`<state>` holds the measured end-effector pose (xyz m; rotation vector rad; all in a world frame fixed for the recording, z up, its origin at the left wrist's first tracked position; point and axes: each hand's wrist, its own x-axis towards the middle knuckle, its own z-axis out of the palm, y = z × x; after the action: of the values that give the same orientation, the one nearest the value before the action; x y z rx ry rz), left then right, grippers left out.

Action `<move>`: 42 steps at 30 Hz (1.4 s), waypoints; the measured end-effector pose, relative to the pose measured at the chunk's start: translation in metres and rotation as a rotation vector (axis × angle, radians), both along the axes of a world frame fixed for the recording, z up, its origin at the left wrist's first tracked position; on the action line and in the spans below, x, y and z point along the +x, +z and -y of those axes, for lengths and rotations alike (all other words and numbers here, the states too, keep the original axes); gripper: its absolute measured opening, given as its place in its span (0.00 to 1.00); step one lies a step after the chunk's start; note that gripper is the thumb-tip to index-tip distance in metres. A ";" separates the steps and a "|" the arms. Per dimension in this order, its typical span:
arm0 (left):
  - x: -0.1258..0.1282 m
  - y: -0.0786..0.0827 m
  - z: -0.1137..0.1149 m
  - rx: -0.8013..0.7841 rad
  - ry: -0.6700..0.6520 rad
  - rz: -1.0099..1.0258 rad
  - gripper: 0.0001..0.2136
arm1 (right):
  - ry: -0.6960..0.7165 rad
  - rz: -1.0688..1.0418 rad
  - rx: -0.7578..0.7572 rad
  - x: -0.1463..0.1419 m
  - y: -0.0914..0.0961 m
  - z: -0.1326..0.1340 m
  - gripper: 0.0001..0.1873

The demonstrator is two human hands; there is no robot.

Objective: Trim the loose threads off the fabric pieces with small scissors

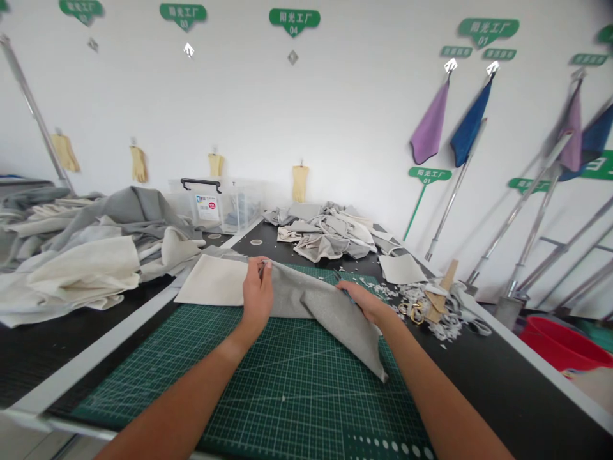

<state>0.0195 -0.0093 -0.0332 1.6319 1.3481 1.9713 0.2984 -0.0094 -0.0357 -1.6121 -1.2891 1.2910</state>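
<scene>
A strip of grey fabric point(293, 299) is spread across the green cutting mat point(268, 383), its right end folded over and hanging towards me. My left hand point(257, 287) pinches the fabric's upper edge between thumb and fingers. To the left of that hand lies a flat cream piece of cloth point(211, 281), partly on the mat. My right hand point(366, 301) is closed at the fabric's upper right side, around a small tool with a dark pointed tip point(338, 275); most of the tool is hidden by the fingers and cloth.
Grey and cream cloth is heaped at left point(81, 262), with another pile point(330, 233) behind the mat. A clear plastic box point(246, 204) stands between them. At right, gold-handled scissors point(416, 312) lie among scraps point(445, 329). A red bucket point(565, 345) stands beyond the table edge.
</scene>
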 end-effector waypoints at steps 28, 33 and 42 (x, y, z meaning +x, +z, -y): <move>-0.003 0.004 0.002 -0.018 0.024 0.024 0.11 | 0.115 0.170 0.044 0.025 0.030 0.015 0.17; -0.003 0.003 0.001 -0.016 0.022 0.021 0.11 | 0.166 0.342 0.092 0.032 0.040 0.028 0.14; -0.007 0.000 -0.004 -0.006 0.040 0.041 0.12 | 0.297 0.232 0.082 0.071 0.036 0.055 0.23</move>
<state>0.0128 -0.0054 -0.0335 1.5654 1.3808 2.0101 0.3692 -0.0643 0.0003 -1.5911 -1.7549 1.2279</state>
